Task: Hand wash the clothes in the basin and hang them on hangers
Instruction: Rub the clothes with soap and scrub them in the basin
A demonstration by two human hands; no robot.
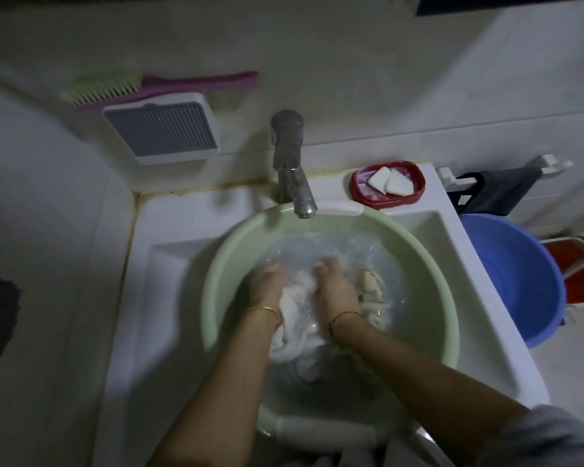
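both hands work in the green basin (429, 251) at frame centre, set in the sink (169, 264) under the tap (289, 163). the left hand (267, 284) and right hand (338, 291) have fingers curled, gripping a white cloth (294, 305) between them in the water; a beige cloth (371, 291) soaks just right. washing looks mid-way: rinsing, wringing and hanging remain, and no hangers show. soap (390, 184) sits upper right. no readable writing.

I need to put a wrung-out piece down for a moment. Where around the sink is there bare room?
Bare ledge lies left of the tap, from the wall corner to the green basin. The right rim is a narrow strip beside the blue bucket. Behind the basin on the right, the red soap dish fills the corner. Inside the basin, both hands and the white cloth crowd it.
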